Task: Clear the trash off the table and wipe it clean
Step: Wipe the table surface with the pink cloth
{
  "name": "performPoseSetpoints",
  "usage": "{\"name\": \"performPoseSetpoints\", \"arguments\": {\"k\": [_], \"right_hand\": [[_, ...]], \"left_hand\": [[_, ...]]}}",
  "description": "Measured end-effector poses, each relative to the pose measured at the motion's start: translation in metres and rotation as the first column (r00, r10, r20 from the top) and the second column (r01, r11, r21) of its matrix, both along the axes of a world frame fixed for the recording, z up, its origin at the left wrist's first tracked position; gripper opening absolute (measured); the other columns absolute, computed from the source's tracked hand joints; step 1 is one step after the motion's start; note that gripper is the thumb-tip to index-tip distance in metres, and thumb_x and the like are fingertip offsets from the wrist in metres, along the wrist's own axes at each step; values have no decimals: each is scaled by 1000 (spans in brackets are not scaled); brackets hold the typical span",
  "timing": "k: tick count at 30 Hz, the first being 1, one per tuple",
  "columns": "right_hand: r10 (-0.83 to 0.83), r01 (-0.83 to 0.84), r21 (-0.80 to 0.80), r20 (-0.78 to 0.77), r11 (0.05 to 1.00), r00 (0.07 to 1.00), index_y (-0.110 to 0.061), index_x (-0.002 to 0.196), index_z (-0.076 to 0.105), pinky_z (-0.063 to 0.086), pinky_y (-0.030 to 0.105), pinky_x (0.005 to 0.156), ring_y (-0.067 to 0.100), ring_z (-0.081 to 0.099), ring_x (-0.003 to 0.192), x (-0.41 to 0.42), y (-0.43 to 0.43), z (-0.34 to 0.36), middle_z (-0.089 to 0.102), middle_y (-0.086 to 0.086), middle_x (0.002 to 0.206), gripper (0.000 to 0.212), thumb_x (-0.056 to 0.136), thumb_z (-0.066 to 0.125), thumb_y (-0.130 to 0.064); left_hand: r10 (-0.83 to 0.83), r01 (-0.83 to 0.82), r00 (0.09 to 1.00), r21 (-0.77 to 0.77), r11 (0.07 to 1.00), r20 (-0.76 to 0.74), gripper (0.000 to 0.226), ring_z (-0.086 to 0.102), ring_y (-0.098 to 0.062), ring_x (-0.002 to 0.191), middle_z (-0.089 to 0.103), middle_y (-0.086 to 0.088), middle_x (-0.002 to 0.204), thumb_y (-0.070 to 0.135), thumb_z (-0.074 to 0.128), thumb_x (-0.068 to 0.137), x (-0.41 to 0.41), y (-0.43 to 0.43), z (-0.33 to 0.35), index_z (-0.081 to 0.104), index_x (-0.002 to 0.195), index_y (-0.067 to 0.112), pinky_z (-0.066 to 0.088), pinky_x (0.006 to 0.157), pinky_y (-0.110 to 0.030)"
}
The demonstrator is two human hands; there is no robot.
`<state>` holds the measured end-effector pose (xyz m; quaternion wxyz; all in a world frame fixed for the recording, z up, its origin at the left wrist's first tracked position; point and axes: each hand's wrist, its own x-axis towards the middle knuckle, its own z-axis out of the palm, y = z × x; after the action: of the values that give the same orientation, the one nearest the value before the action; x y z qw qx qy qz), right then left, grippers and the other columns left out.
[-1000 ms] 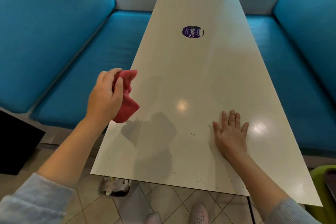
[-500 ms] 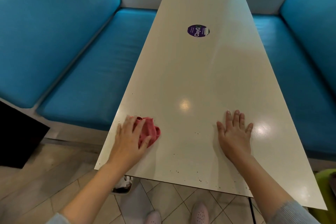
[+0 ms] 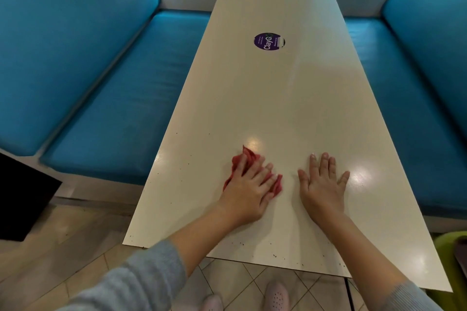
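cloth (image 3: 249,156) lies pressed under spread left hand (image 3: 250,190); right hand (image 3: 322,185) spread on table (image 3: 265,98).

The left hand (image 3: 249,189) lies on the cloth (image 3: 250,155) on the table (image 3: 278,108), with the right hand (image 3: 322,185) flat just right of it. A sticker (image 3: 269,41) sits farther back. Specks (image 3: 274,256), perhaps crumbs, lie along the near edge.

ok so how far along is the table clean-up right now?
Done: no trash shows on the table, only a purple sticker.
In hand: the left hand presses the red cloth flat on the near middle, and the right hand rests flat beside it.
Left: dark crumbs speckle the near edge and left side.
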<state>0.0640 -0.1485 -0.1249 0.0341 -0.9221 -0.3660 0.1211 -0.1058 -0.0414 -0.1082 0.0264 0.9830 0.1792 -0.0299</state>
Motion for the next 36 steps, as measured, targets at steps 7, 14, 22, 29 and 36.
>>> {"name": "performPoseSetpoints", "arguments": {"k": [7, 14, 22, 29, 36], "right_hand": [[-39, 38, 43, 6, 998, 999, -18, 152, 2, -13, 51, 115, 22, -12, 147, -1, 8, -2, -5, 10, 160, 61, 99, 11, -46], [-56, 56, 52, -8, 997, 998, -15, 152, 0, -15, 51, 114, 23, -15, 146, -4, 13, -2, -8, 12, 159, 62, 99, 11, -45], [-50, 56, 100, -59, 993, 997, -19, 152, 6, -13, 46, 115, 19, -11, 147, 1, 13, 1, -3, 8, 160, 58, 100, 11, -43], [27, -15, 201, -57, 980, 998, -23, 152, 17, -11, 39, 118, 13, -4, 147, 18, 7, -2, 5, 3, 160, 51, 102, 18, -35], [11, 27, 326, -113, 945, 994, -21, 148, 30, -8, 37, 117, 14, 5, 147, 19, 7, -4, 16, 4, 159, 64, 91, 12, -41]], "left_hand": [[436, -434, 900, -117, 893, -10, 54, -4, -40, 144, 17, 6, 158, 46, 18, 95, 12, 56, 0, 28, 147, 35, -8, 111, -60], [689, -674, 713, -146, 724, 131, 52, 42, -47, 124, 54, -16, 132, 29, 28, 91, -96, 79, -19, 59, 127, 7, 33, 103, -61], [805, -787, 477, -236, 570, 352, 38, 37, -42, 131, 47, -22, 139, 9, 40, 95, -147, 50, -20, 55, 128, -3, 25, 111, -55], [798, -756, 491, -285, 590, 350, 34, 35, -37, 131, 45, -19, 140, 13, 40, 99, -66, 139, -16, 56, 125, -1, 20, 113, -48], [568, -520, 806, -259, 814, 168, 61, 25, -29, 139, 37, -7, 148, 33, 18, 88, 24, 142, -11, 44, 140, 13, 11, 116, -41]]}}
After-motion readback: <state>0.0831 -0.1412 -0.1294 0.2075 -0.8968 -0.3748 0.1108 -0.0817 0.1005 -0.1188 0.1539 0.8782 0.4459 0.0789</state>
